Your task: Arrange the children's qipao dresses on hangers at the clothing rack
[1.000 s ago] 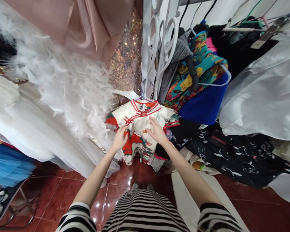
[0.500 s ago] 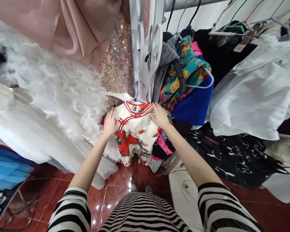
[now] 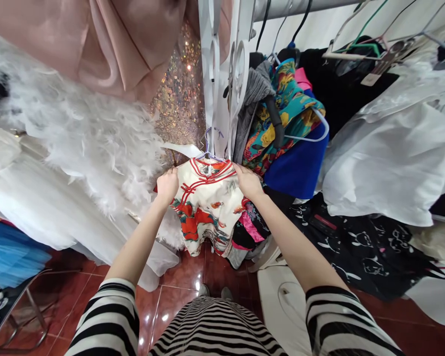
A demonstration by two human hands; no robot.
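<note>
A white dress (image 3: 217, 190) with red piping, knotted red fastenings and a red and green print hangs on a thin lilac hanger (image 3: 208, 143) in front of a white metal rack post (image 3: 218, 99). At its left shoulder edge, my left hand (image 3: 167, 185) is closed around the cloth, fingers curled out of sight behind. On the opposite shoulder, my right hand (image 3: 248, 181) grips the fabric, its fingertips partly hidden. The collar stands open between my hands. Just beneath my right hand shows a black and pink garment (image 3: 249, 227).
White feathered clothing (image 3: 96, 133) and a gold sequin garment (image 3: 180, 84) hang left. To the right are a teal floral garment (image 3: 282, 109), a blue one (image 3: 298, 165) and a white satin dress (image 3: 389, 163). A white board-like object (image 3: 282, 301) is low on the right, above red floor tiles (image 3: 174, 306).
My fingers lay flat and stretched over the dress's shoulders before; now both hands have closed on the shoulder edges. The dress has barely moved.
</note>
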